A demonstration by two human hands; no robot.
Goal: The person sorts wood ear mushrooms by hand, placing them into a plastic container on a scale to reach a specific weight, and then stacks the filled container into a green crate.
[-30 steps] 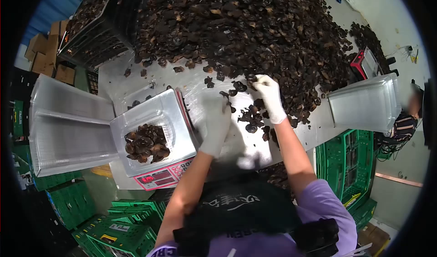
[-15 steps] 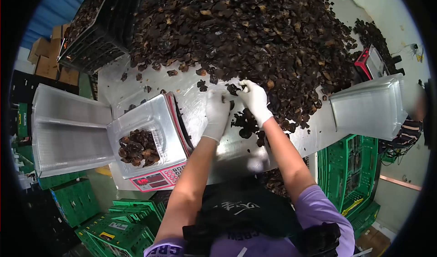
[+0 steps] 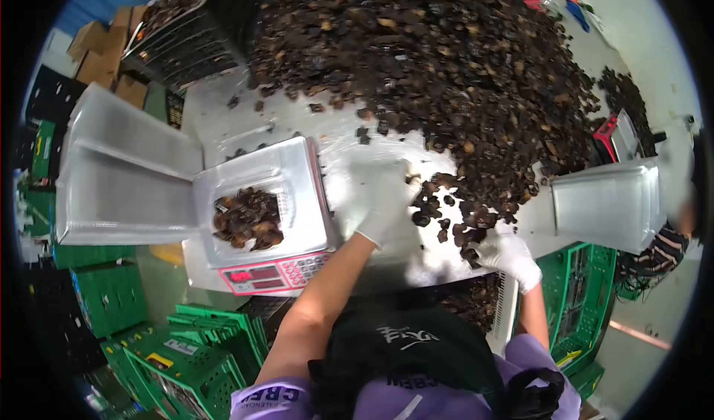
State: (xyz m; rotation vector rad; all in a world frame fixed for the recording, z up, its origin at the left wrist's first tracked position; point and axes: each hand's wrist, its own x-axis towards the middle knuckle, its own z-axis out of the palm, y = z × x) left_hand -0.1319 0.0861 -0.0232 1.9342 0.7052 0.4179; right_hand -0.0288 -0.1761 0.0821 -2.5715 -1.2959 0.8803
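Observation:
My left hand (image 3: 379, 197), in a white glove, is over the metal table between the scale and the mushroom pieces; motion blurs its fingers, and I cannot make out anything in them. My right hand (image 3: 512, 260), also gloved, is low at the table's front edge. Its fingers look apart and sit against several dark wood ear mushroom pieces (image 3: 468, 235). A loose cluster of mushrooms (image 3: 425, 206) lies between the hands. On the left, a clear plastic tray (image 3: 216, 186) holding a small heap of mushrooms (image 3: 249, 219) rests on the red-edged digital scale (image 3: 277, 273).
A large mushroom pile (image 3: 416, 63) covers the back of the table (image 3: 338, 119). Stacked clear trays stand left (image 3: 123, 182) and right (image 3: 606, 200). A black crate (image 3: 190, 40) of mushrooms is at the back left. Green crates (image 3: 175, 368) lie below. A person's striped sleeve (image 3: 654, 255) shows far right.
My right hand has moved right and down towards the table edge. The left hand has shifted slightly right and down and is blurred. The whole view has shifted with the head.

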